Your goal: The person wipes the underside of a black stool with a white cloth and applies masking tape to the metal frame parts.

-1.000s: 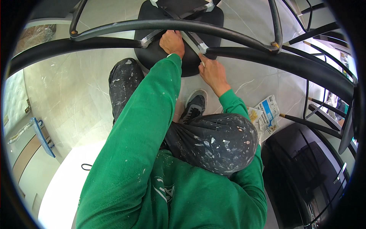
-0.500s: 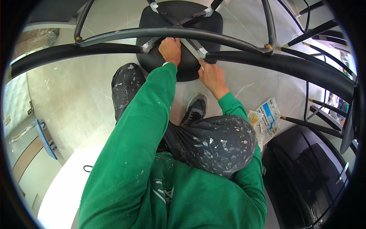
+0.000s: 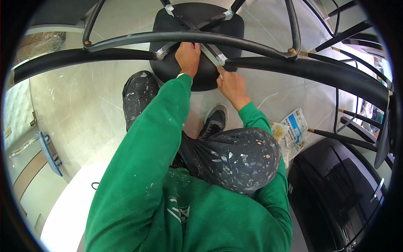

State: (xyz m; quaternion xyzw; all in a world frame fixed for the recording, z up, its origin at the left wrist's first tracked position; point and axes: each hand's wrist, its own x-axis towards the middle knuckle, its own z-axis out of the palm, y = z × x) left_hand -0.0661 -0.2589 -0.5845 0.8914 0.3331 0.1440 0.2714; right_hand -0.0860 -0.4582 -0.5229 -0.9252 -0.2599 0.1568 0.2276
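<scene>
An upside-down stool stands before me, its black seat (image 3: 205,77) down on the floor and its legs spreading upward. Dark metal strips form a cross brace (image 3: 210,53) over the underside, with whitish tape-like patches (image 3: 221,59) near the leg joints. My left hand (image 3: 188,59) is closed at the near part of the brace, close to its centre; its fingertips are partly hidden. My right hand (image 3: 233,87) has its index finger on the end of the near right strip, beside the patch. Its other fingers are curled, and whether they hold something small cannot be made out.
A curved black footrest bar (image 3: 193,37) crosses above my hands, and a thick leg (image 3: 302,73) reaches right. More black stool legs (image 3: 344,138) crowd the right side. Newspaper (image 3: 296,130) lies by my knee, near a glossy black object (image 3: 315,189). At left are a blue-edged item (image 3: 48,155) and a white surface (image 3: 71,206).
My right hand and the view have shifted very slightly. Both hands keep to the same places on the brace, and the stool has stayed put.
</scene>
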